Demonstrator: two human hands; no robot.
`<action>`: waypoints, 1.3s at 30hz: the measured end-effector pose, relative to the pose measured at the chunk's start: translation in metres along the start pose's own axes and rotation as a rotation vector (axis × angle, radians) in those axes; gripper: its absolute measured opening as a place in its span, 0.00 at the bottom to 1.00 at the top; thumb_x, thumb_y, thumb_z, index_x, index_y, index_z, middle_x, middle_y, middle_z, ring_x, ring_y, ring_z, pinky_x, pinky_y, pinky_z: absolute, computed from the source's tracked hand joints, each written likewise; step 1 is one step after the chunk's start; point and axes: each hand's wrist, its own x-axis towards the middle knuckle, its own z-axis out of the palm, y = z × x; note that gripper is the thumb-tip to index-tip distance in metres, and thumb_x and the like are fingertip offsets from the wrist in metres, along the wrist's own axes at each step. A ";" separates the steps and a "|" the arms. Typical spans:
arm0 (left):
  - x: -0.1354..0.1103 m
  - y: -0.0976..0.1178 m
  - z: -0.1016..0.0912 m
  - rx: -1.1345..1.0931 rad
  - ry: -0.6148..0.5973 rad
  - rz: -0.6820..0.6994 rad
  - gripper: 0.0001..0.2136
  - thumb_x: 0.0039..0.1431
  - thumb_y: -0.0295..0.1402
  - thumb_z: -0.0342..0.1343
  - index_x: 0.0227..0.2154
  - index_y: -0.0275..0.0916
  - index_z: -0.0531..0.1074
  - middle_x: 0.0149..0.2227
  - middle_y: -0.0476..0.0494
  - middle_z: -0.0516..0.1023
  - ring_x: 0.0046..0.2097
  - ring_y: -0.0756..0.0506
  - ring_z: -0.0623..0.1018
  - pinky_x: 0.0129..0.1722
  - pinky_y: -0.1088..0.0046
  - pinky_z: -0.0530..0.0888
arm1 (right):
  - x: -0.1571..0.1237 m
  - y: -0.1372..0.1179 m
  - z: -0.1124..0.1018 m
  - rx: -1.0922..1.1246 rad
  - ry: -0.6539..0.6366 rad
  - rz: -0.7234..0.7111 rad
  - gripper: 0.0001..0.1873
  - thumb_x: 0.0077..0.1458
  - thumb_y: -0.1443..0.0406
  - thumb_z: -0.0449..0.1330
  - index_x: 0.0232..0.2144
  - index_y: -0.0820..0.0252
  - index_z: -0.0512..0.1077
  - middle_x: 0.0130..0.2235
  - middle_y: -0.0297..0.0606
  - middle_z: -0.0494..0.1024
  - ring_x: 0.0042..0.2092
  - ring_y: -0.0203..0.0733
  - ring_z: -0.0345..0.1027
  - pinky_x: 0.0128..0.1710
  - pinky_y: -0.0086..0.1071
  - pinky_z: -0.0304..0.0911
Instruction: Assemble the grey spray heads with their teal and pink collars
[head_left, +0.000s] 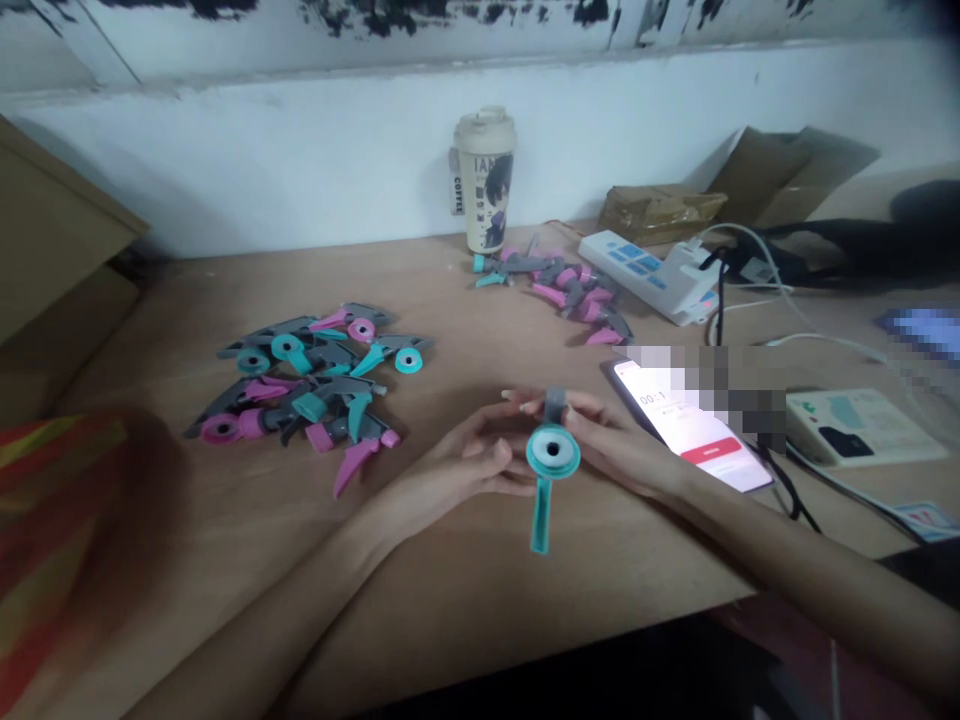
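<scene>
Both of my hands meet over the wooden table (465, 320) around one spray-trigger head (553, 455). It has a grey body, a teal round collar facing me and a teal lever hanging down. My left hand (480, 455) has its fingers curled against the left side of the part. My right hand (611, 440) grips the grey top between thumb and fingers. A pile of several grey, teal and pink trigger heads (307, 385) lies to the left. A smaller pile (562, 285) lies farther back.
A beige coffee tumbler (486, 180) stands by the white wall. A white power strip (649, 275) with cables lies back right. A phone (694, 425) with a lit screen lies beside my right hand. A white box (862, 425) is at right, cardboard (45, 230) at left.
</scene>
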 end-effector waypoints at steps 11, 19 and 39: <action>-0.002 0.001 0.008 0.238 0.198 0.055 0.14 0.50 0.33 0.61 0.41 0.38 0.72 0.31 0.47 0.73 0.31 0.51 0.74 0.33 0.73 0.72 | 0.006 0.000 0.006 -0.280 0.088 -0.012 0.15 0.56 0.58 0.57 0.46 0.47 0.71 0.51 0.32 0.73 0.53 0.40 0.65 0.56 0.41 0.56; -0.005 0.007 -0.009 0.361 0.324 0.104 0.11 0.55 0.38 0.56 0.39 0.37 0.71 0.35 0.43 0.77 0.39 0.46 0.77 0.41 0.69 0.72 | -0.002 -0.010 0.007 -0.128 0.215 0.084 0.18 0.54 0.55 0.57 0.45 0.55 0.71 0.42 0.38 0.77 0.42 0.41 0.72 0.47 0.41 0.65; 0.002 0.004 -0.022 0.061 0.161 0.130 0.08 0.54 0.41 0.58 0.33 0.43 0.73 0.32 0.47 0.74 0.33 0.49 0.75 0.38 0.68 0.74 | 0.026 -0.045 0.030 -0.382 -0.007 -0.088 0.10 0.50 0.66 0.60 0.38 0.56 0.71 0.34 0.31 0.75 0.34 0.36 0.69 0.34 0.30 0.65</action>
